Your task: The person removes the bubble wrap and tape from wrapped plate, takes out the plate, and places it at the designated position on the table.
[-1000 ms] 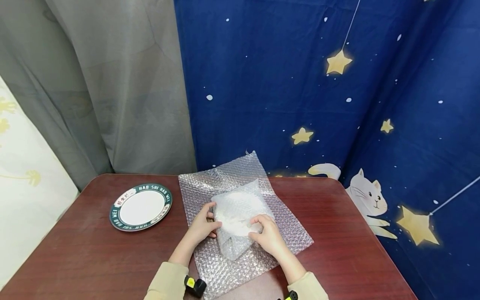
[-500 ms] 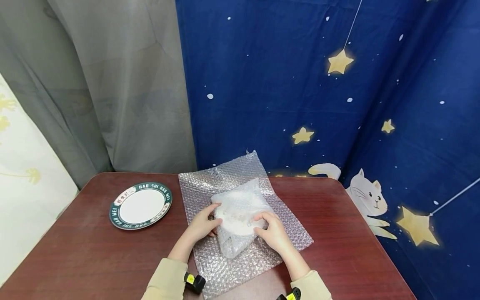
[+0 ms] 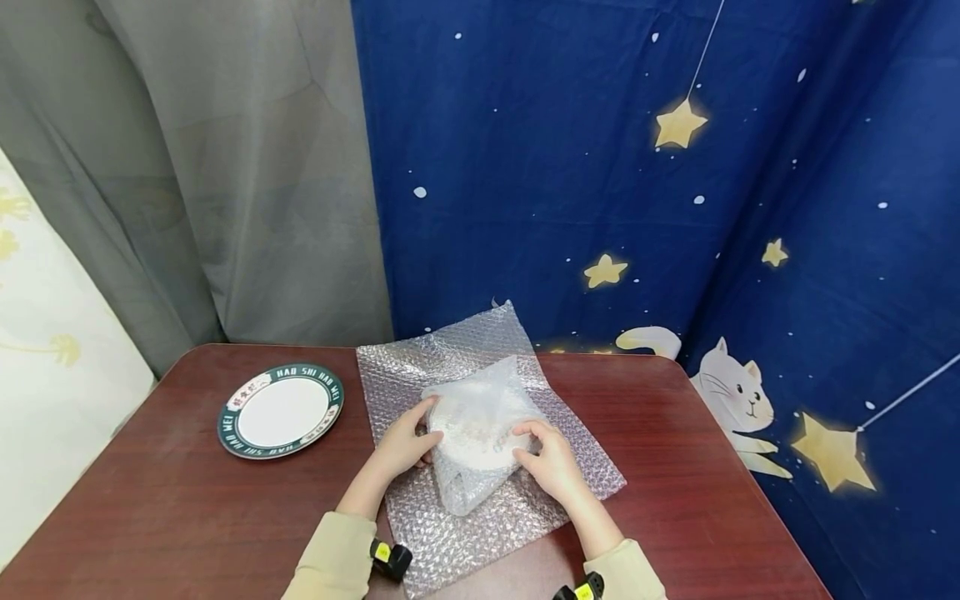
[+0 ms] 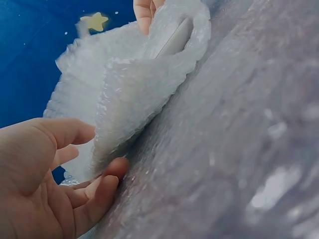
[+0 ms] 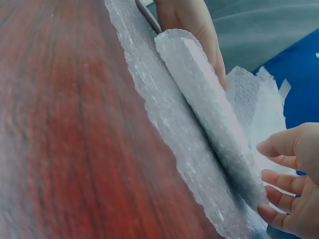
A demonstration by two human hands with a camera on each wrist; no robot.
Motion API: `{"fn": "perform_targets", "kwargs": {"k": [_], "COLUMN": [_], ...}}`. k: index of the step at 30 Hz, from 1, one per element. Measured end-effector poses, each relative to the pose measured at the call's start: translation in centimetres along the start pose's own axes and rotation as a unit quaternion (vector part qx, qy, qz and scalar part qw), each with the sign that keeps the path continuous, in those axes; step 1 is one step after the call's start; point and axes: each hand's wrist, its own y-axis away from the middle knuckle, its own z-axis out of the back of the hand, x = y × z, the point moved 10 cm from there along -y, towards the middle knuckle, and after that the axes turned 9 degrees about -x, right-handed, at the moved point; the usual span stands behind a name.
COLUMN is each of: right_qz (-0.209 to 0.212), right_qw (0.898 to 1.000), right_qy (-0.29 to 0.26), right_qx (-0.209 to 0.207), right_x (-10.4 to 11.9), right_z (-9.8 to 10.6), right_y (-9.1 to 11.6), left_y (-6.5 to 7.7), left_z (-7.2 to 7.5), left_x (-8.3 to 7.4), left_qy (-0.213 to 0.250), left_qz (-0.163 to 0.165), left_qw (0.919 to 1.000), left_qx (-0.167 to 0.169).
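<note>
A white plate (image 4: 177,40) is wrapped in a folded bundle of bubble wrap (image 3: 483,400); its pale rim shows through a gap in the left wrist view. This bundle lies on a larger sheet of bubble wrap (image 3: 480,542) spread over the table. My left hand (image 3: 402,442) holds the bundle's left side, thumb on the upper face and fingers low at the edge. At the right side, my right hand (image 3: 551,458) has its thumb over the top and curled fingers against the rolled edge. Parts of the left fingers are hidden in the head view.
A white plate with a green lettered rim (image 3: 333,421) sits at the left of the red-brown table (image 3: 172,517). The sheet's far corner reaches past the table's back edge, near the blue star-patterned curtain (image 3: 525,167) and grey curtain (image 3: 300,208).
My right hand has shifted slightly to the right along the bundle, from its front part toward its right edge. The left hand has moved very little; the bundle stays on the sheet.
</note>
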Motion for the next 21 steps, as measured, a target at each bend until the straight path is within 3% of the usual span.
{"fn": "perform_targets", "kwargs": {"k": [7, 16, 21], "right_qz": [0.003, -0.023, -0.03], "right_qw": [1.0, 0.999, 0.999], "right_qy": [-0.002, -0.004, -0.005], "right_qx": [-0.023, -0.035, -0.041], "right_x": [-0.2, -1.1, -1.4], "right_z": [0.7, 1.3, 1.6], "right_y": [-0.3, -0.4, -0.3], "left_y": [-0.2, -0.7, -1.0], "left_z": [0.2, 0.0, -0.1], "left_x": [0.2, 1.1, 1.4], "left_qy": [0.01, 0.024, 0.023], "left_qz": [0.015, 0.047, 0.049], "left_qw": [0.9997, 0.9986, 0.9985], "left_qx": [-0.019, -0.009, -0.005]}}
